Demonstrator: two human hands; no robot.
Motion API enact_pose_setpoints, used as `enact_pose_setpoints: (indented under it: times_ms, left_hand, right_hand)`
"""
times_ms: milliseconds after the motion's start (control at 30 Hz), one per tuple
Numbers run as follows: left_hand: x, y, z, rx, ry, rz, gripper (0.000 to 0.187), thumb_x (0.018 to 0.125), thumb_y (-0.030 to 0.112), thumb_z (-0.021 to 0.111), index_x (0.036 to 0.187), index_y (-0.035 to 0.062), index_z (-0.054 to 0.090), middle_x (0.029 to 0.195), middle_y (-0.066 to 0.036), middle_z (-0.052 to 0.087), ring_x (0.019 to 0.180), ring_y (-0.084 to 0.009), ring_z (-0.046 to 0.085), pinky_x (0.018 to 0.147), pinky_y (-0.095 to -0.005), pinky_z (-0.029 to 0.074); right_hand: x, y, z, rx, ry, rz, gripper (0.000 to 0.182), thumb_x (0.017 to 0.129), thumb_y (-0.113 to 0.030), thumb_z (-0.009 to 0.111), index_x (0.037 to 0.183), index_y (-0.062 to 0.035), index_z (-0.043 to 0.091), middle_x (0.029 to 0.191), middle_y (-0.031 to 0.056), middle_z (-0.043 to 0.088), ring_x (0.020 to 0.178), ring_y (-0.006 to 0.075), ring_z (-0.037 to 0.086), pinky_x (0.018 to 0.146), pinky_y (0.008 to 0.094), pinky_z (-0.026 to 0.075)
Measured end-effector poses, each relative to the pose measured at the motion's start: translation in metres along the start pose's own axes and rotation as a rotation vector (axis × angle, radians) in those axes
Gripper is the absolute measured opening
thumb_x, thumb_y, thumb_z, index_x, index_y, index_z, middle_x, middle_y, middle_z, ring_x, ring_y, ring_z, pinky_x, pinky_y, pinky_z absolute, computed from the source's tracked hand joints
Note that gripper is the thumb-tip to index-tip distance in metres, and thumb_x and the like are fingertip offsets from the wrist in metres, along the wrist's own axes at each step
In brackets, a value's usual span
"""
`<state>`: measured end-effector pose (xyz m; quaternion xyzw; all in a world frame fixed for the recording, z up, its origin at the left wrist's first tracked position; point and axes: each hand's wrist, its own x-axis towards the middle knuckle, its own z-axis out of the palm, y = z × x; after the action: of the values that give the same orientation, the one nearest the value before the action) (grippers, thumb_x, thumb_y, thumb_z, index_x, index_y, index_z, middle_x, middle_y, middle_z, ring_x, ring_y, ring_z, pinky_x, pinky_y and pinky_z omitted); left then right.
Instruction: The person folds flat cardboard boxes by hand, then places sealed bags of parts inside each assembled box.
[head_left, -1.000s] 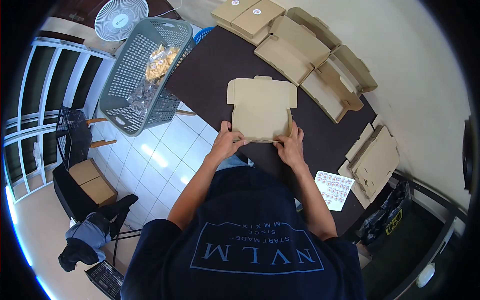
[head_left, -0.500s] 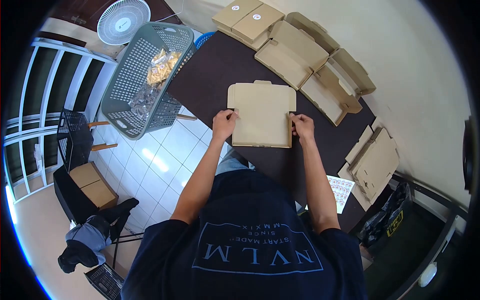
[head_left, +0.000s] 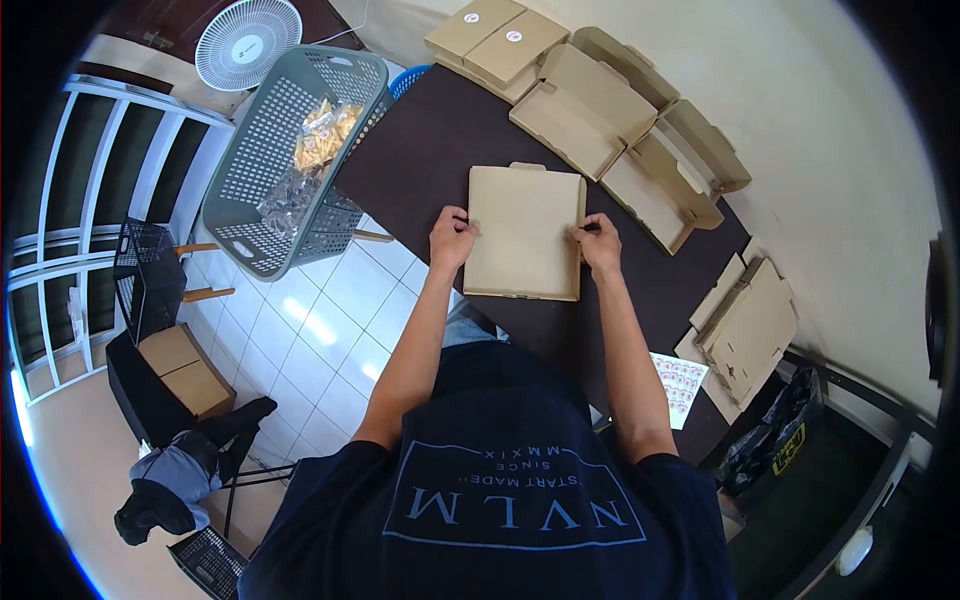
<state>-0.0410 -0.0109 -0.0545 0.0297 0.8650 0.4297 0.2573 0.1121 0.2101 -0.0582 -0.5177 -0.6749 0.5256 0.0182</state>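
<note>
Both hands pinch the flat cardboard box (head_left: 523, 232) at table centre: left hand (head_left: 453, 238) at its nine o'clock edge, right hand (head_left: 600, 243) at three. Side flaps seem tucked; uneven pressure could crease them crooked.

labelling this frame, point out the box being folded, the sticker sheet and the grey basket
cardboard box (head_left: 523, 232), head view, middle of its flat top
sticker sheet (head_left: 680, 385), head view, visible corner
grey basket (head_left: 262, 140), head view, perforated wall

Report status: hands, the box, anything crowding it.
Left hand and right hand press the side flaps of the flat cardboard box. Box lies on the dark table. Open boxes beyond, apart.
</note>
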Motion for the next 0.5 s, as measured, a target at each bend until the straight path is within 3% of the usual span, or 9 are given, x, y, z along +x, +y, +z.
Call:
enact_pose_setpoints:
  times_ms: [67,133,233,367,500]
  left_hand:
    - [-0.002,0.005,-0.002,-0.008,0.036,0.001,0.038,0.079,0.017,0.074,0.112,0.0036,0.061,0.086,-0.011,0.071,0.082,-0.0223,0.068,0.077,-0.0367,0.053]
    - [-0.002,0.006,-0.002,0.033,0.108,0.037,0.03,0.083,0.022,0.071,0.105,0.002,0.063,0.084,-0.012,0.07,0.078,-0.0242,0.068,0.076,-0.0376,0.052]
    - [-0.002,0.014,-0.002,0.111,0.038,0.078,0.029,0.087,0.026,0.067,0.1,0.0005,0.064,0.081,-0.014,0.07,0.076,-0.0269,0.068,0.074,-0.0387,0.052]
    - [-0.005,0.023,-0.017,0.131,0.034,0.053,0.031,0.088,0.029,0.065,0.1,0.0002,0.064,0.08,-0.015,0.069,0.076,-0.0284,0.068,0.073,-0.0401,0.051]
    - [-0.019,0.015,-0.025,0.021,0.009,0.119,0.022,0.087,0.02,0.065,0.097,0.0,0.064,0.079,-0.016,0.068,0.075,-0.0267,0.068,0.071,-0.0384,0.05]
  right_hand:
    - [-0.003,-0.001,0.005,-0.066,0.064,-0.043,0.021,0.08,-0.017,0.073,0.097,-0.0074,0.064,0.075,0.0084,0.068,0.07,0.0208,0.067,0.065,0.0372,0.053]
    - [-0.002,0.002,0.007,-0.105,0.135,-0.024,0.019,0.086,-0.025,0.067,0.09,-0.0078,0.064,0.081,0.0121,0.07,0.079,0.0293,0.068,0.076,0.0411,0.052]
    - [-0.001,0.001,0.008,-0.17,0.16,-0.041,0.018,0.087,-0.024,0.064,0.092,-0.0065,0.063,0.085,0.0154,0.07,0.084,0.0351,0.067,0.077,0.0434,0.051]
    - [-0.026,-0.017,-0.004,-0.186,0.172,-0.054,0.016,0.086,-0.019,0.062,0.092,-0.0042,0.062,0.085,0.0165,0.07,0.086,0.036,0.067,0.078,0.0449,0.051]
    - [-0.048,-0.013,-0.011,-0.188,0.221,-0.286,0.016,0.081,-0.013,0.063,0.087,0.0008,0.057,0.084,0.0188,0.066,0.083,0.0378,0.065,0.076,0.0466,0.05]
